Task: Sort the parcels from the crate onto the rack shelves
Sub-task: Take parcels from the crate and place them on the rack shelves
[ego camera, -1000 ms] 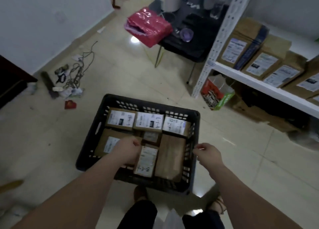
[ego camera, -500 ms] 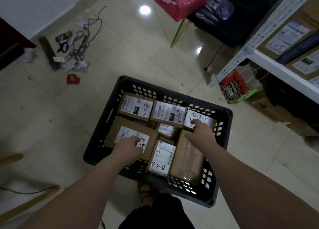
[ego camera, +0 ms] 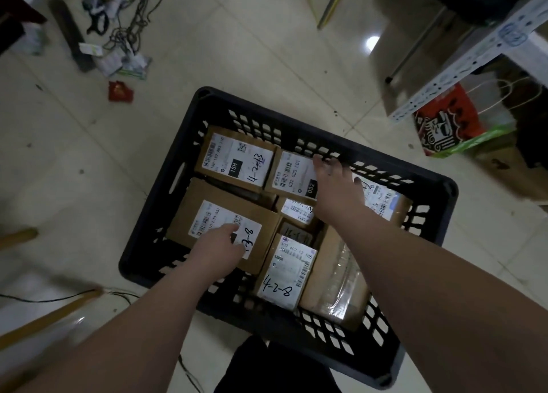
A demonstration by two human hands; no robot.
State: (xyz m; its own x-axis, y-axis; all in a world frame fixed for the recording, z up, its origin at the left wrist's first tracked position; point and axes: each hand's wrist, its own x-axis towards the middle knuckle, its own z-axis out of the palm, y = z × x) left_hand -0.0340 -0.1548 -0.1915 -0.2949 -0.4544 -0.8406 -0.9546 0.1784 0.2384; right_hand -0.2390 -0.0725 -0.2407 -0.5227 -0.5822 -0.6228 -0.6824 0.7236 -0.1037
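In the crate, choosing
Right hand quit the rim for far parcel; left hand touches near parcel; neither grips

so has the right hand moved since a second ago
Yes. The right hand went from the black plastic crate's near right rim forward to its far wall.

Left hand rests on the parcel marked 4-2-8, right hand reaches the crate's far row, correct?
No: the head view shows the left hand on the parcel marked 3-8; the 4-2-8 parcel lies untouched beside it. The right hand is as stated.
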